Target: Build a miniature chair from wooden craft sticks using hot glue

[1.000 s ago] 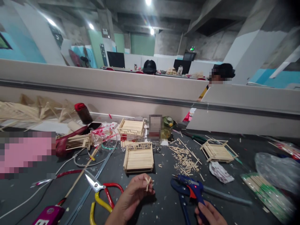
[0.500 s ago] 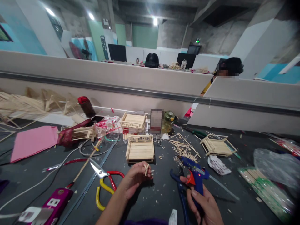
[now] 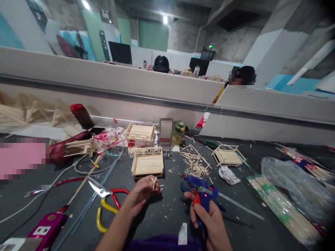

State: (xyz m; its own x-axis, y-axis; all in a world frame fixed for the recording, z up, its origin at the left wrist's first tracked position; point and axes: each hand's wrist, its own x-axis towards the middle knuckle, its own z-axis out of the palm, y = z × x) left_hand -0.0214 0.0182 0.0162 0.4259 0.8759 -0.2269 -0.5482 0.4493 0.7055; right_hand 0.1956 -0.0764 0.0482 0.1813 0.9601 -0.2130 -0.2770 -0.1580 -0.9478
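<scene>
My left hand (image 3: 143, 193) pinches a small piece made of crossed wooden sticks (image 3: 154, 182) between its fingertips. In my right hand (image 3: 211, 221) is a blue glue gun (image 3: 202, 188) with an orange trigger, its red light lit and a clear glue stick (image 3: 240, 205) poking out of the back. The nozzle points left toward the wooden piece, a short gap away. Just beyond my left hand sits a wooden stick platform with railings (image 3: 148, 164). Scissors with red and yellow handles (image 3: 107, 200) lie open by my left forearm. Blue-handled pliers are mostly hidden behind the glue gun.
Another railed platform (image 3: 140, 131) stands farther back. Loose stick pieces (image 3: 195, 162) are scattered at centre, beside a small wooden frame (image 3: 228, 156). Packaged sticks (image 3: 282, 209) lie right; a purple power strip (image 3: 48, 230) and cables lie left. A partition (image 3: 131, 83) runs behind, a person beyond it.
The view has swung, so the scene sits farther left. My right hand has brought the glue gun a little closer to the stick piece, which my left hand still pinches.
</scene>
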